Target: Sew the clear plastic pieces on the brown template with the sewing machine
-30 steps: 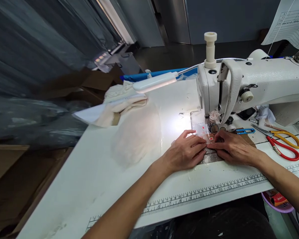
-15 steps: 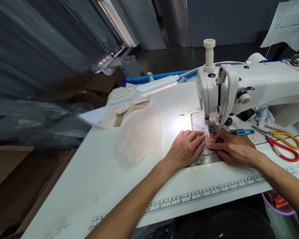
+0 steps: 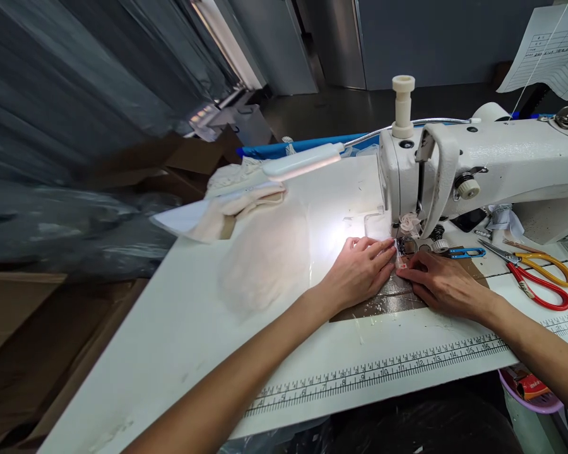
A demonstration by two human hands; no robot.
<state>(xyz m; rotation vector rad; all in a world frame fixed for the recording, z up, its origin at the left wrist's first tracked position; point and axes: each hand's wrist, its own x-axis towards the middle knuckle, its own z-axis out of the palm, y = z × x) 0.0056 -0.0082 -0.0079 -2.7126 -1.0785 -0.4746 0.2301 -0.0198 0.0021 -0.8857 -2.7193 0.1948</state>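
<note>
A white sewing machine [image 3: 506,148] stands at the right, its needle area just ahead of both hands. My left hand [image 3: 362,271] lies palm down left of the presser foot, fingers together, pressing on a small pale piece [image 3: 401,260] with a red mark. From the right, my right hand [image 3: 442,280] pinches the near end of that piece between thumb and forefinger. Both hands rest over a brown shiny plate [image 3: 390,301] on the white table [image 3: 180,353]. What lies beneath my left fingers is hidden.
Red and yellow handled scissors [image 3: 539,274] and blue thread snips [image 3: 466,252] lie right of my right hand. A lamp [image 3: 303,161] reaches over the table. Whitish fabric [image 3: 265,258] lies at the left, and a printed ruler [image 3: 383,373] runs along the front.
The small pale piece has moved forward toward the presser foot, with my left hand shifting forward beside it. More of the brown plate shows near my left wrist. The view has shifted slightly.
</note>
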